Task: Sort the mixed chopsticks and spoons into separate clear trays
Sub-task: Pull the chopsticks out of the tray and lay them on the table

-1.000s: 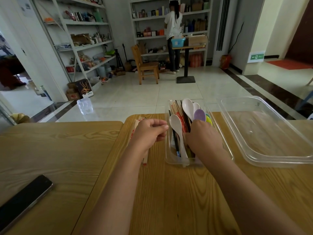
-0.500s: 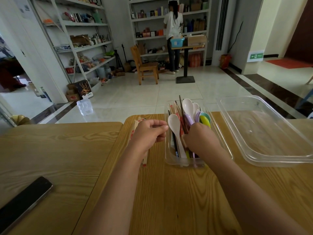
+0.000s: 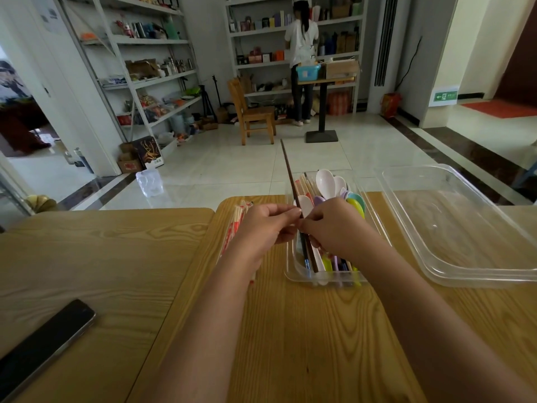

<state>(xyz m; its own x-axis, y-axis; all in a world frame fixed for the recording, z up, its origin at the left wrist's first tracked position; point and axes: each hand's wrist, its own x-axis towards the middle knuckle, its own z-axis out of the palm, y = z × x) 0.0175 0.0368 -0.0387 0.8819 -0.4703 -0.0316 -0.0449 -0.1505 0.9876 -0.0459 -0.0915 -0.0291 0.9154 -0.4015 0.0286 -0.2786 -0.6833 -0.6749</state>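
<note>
My left grip [image 3: 267,228] and right grip [image 3: 338,229] pinch one dark brown chopstick [image 3: 290,173], tilted over the narrow clear tray [image 3: 291,267] of spoons [image 3: 325,181]; red print on wrapped chopsticks [image 3: 232,231] alongside is unreadable.

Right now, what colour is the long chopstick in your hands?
The chopstick is dark brown, clearest in the head view.

Wood-grain counter [image 3: 305,330]: dark phone [image 3: 43,341] far left; wrapped chopsticks [image 3: 232,228] beside narrow clear tray [image 3: 290,275]; wide clear tray [image 3: 465,276] right.
</note>
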